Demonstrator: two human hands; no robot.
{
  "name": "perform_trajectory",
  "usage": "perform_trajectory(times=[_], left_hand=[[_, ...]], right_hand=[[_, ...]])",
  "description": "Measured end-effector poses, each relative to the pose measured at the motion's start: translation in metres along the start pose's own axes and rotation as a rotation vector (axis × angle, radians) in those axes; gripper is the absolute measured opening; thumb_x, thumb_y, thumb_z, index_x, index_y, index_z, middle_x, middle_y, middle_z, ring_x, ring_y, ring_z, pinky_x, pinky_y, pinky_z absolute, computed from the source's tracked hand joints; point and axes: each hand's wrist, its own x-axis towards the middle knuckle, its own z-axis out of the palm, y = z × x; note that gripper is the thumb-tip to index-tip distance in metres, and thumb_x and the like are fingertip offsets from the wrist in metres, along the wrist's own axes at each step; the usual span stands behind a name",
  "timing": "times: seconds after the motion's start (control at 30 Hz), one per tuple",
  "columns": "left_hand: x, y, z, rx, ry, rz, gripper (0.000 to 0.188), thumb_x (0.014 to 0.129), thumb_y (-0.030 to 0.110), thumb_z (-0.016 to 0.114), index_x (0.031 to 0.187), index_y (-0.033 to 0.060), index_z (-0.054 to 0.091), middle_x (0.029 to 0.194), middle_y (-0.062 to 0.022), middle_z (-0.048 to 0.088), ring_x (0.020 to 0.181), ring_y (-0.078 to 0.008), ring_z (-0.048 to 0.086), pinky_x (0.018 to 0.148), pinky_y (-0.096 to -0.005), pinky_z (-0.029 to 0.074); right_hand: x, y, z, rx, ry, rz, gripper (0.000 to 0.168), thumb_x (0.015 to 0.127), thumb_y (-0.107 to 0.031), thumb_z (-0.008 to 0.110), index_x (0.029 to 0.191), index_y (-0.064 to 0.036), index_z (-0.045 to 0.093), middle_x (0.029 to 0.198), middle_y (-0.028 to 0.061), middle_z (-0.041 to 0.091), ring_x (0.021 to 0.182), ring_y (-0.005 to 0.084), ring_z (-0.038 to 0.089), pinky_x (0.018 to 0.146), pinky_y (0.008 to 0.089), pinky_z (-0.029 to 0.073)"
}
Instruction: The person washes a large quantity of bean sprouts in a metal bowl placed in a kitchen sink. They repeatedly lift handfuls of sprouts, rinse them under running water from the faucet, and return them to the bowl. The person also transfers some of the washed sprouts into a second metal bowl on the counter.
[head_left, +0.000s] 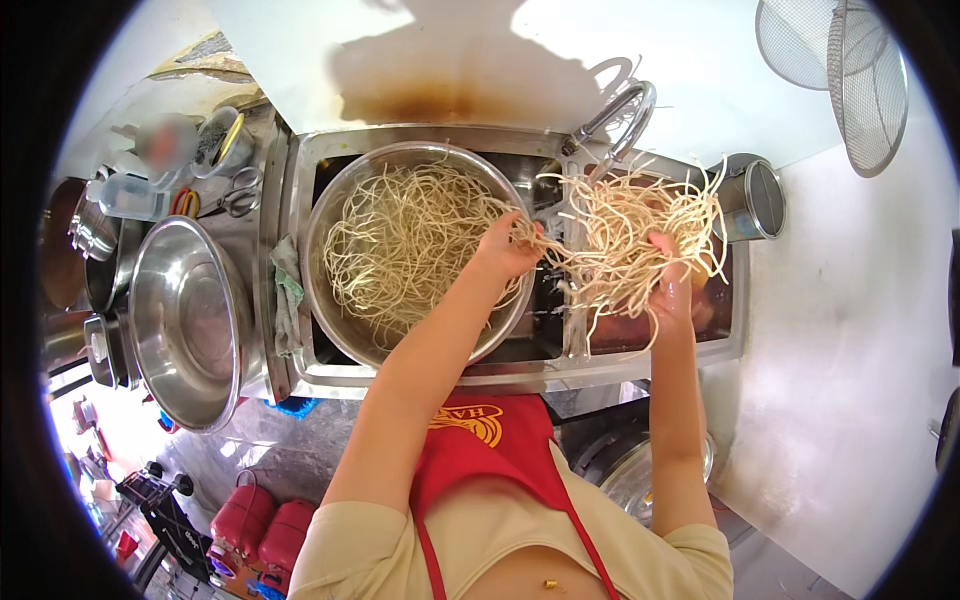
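Note:
Long, pale root-like strands (405, 240) fill a large round steel bowl that sits in the left sink basin. The bowl's rim (319, 300) reaches near the basin's edges. Over the bowl's right edge, my left hand (510, 244) grips a few strands, which run on to a thick bundle of strands (622, 232). That bundle is held up by my right hand (670, 285) above the divider and the right basin. Its strands partly cover my right hand's fingers and the lower end of the curved metal faucet (630, 112). Reddish contents (615, 334) lie in the right basin.
Left of the sink stand an empty steel basin (202, 322), scissors (241, 193) and plastic containers (131, 196). A green-grey cloth (286, 296) hangs on the sink's left edge. A metal can-shaped container (754, 199) is at the right back corner. Mesh strainers (870, 90) hang at upper right.

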Motion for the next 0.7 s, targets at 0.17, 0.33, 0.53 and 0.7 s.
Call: perform_trajectory(times=[0.17,0.33,0.53,0.7], left_hand=[[-0.054,0.024,0.006,0.309,-0.221,0.137,0.028,0.093,0.021,0.052,0.106,-0.0029,0.049,0.084,-0.0091,0.054,0.074,-0.0195,0.055,0.070,-0.0354,0.049],[-0.143,0.054,0.010,0.746,-0.208,0.431,0.022,0.093,0.021,0.048,0.104,0.0030,0.056,0.078,-0.0036,0.056,0.070,-0.0149,0.055,0.068,-0.0337,0.049],[-0.223,0.087,-0.019,0.969,-0.098,0.656,0.021,0.091,0.018,0.050,0.108,0.0104,0.059,0.080,0.0019,0.055,0.075,-0.0091,0.053,0.068,-0.0285,0.047],[-0.285,0.117,-0.041,0.968,-0.145,0.815,0.025,0.093,0.022,0.050,0.113,0.0099,0.058,0.091,0.0003,0.058,0.083,-0.0100,0.054,0.074,-0.0284,0.045]], right_hand=[[-0.016,0.000,0.013,0.029,-0.109,0.111,0.023,0.081,-0.019,0.062,0.097,-0.001,0.060,0.086,0.0097,0.065,0.074,0.0219,0.064,0.065,0.0314,0.054],[-0.004,0.053,0.031,0.122,-0.275,0.228,0.025,0.080,-0.020,0.062,0.096,0.000,0.061,0.087,0.0107,0.065,0.076,0.0234,0.065,0.069,0.0347,0.056],[-0.036,0.095,0.113,-0.041,-0.436,0.332,0.023,0.085,-0.020,0.055,0.098,-0.001,0.059,0.084,0.0082,0.064,0.070,0.0177,0.064,0.062,0.0296,0.054],[-0.074,0.102,0.185,-0.102,-0.627,0.210,0.028,0.084,-0.018,0.059,0.103,0.002,0.058,0.091,0.0091,0.064,0.081,0.0166,0.064,0.069,0.0286,0.054]])
